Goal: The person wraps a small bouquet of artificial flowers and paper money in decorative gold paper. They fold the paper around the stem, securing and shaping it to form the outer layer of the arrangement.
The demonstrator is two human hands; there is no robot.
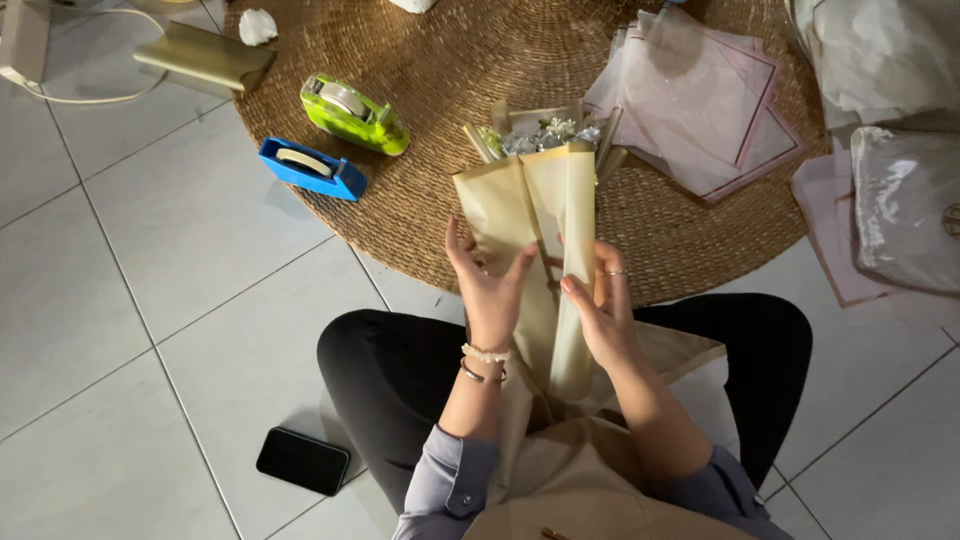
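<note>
Bouquet (535, 190) is getting its tan paper wrap; both hands, left (490, 290) and right (598, 310), are gripping the folds. Wrap looks untaped, with tape dispensers (352, 115) sitting untouched.

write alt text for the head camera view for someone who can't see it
Seen from above, a person sitting cross-legged on a tiled floor holds a small bouquet wrapped in tan paper, left hand and right hand folding the wrap. A round woven mat ahead holds a green tape dispenser, a blue tape dispenser and clear sheets; a phone lies nearby.
</note>
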